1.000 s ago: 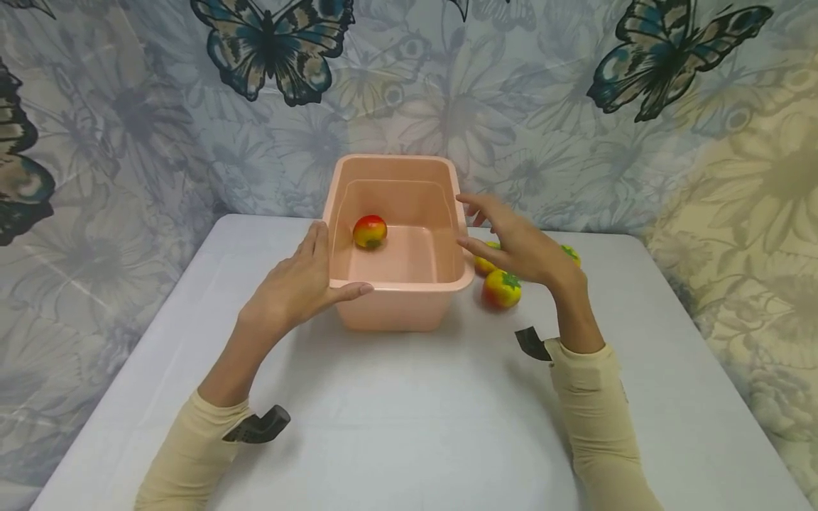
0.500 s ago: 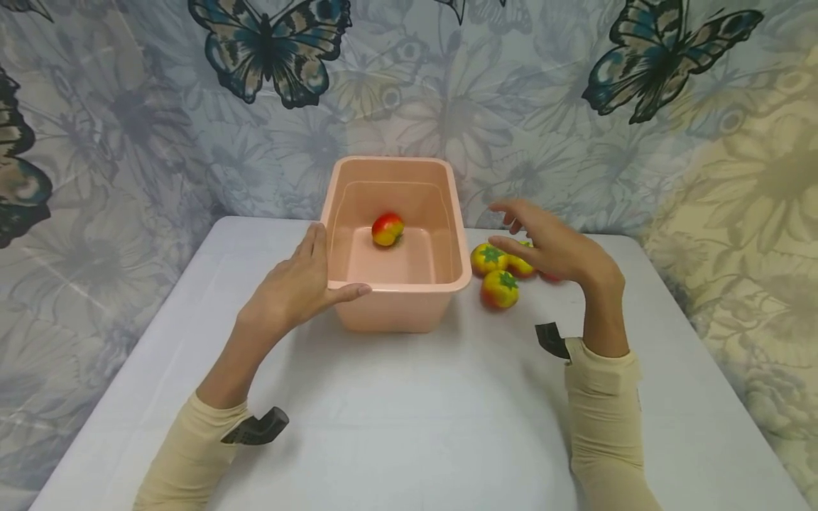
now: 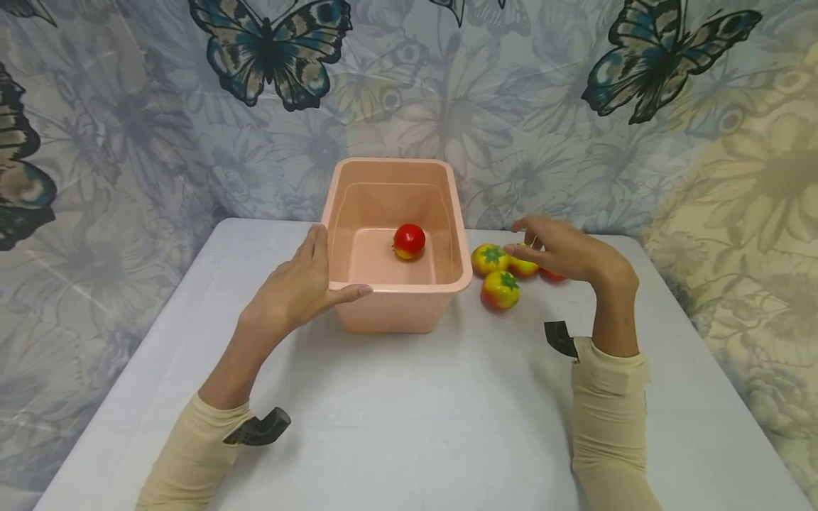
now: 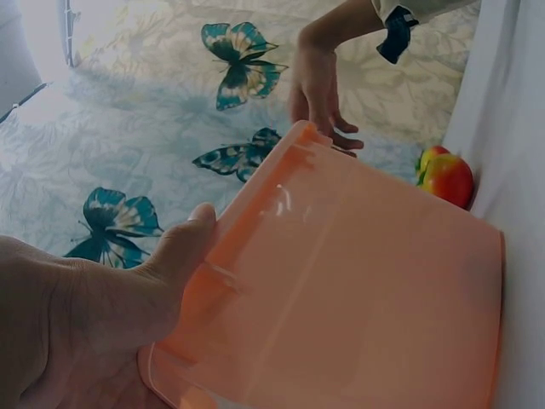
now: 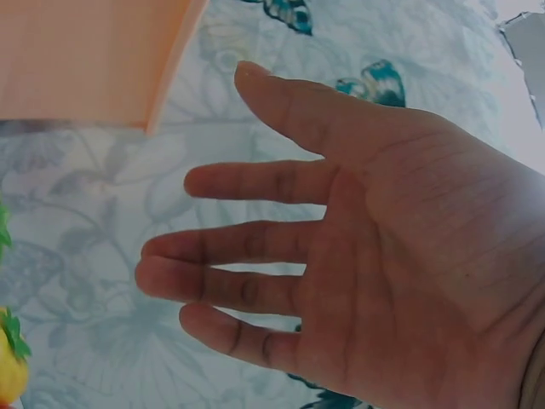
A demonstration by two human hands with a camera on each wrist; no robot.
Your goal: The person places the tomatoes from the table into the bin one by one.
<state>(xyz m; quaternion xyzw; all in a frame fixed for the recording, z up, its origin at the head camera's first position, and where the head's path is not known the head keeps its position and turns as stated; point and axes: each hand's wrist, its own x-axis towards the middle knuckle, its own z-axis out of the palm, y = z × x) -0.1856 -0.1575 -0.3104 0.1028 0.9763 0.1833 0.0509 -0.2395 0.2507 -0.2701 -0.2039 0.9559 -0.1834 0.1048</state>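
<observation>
A peach plastic tub (image 3: 396,310) stands at the back of the table. My left hand (image 3: 290,284) rests against its left side with straight fingers, the thumb lying along the front rim. Inside the tub lies one red-and-yellow fruit (image 3: 409,241), tomato-like. My right hand (image 3: 571,248) is in the air to the right of the tub, holding nothing. In the right wrist view the palm of the right hand (image 5: 341,247) is bare and its fingers are spread. Beneath and beside it sit several similar fruits (image 3: 500,290) with green star-shaped caps, some partly hidden by the hand.
A white cloth covers the table (image 3: 409,426). Behind it hangs a backdrop (image 3: 460,99) printed with flowers and butterflies, close to the tub's far side. Dark wrist-worn devices (image 3: 258,428) stick out at both sleeves.
My right hand has moved from the tub's right rim out to the right. The fruit inside has rolled rightward across the tub. My left hand stays in place.
</observation>
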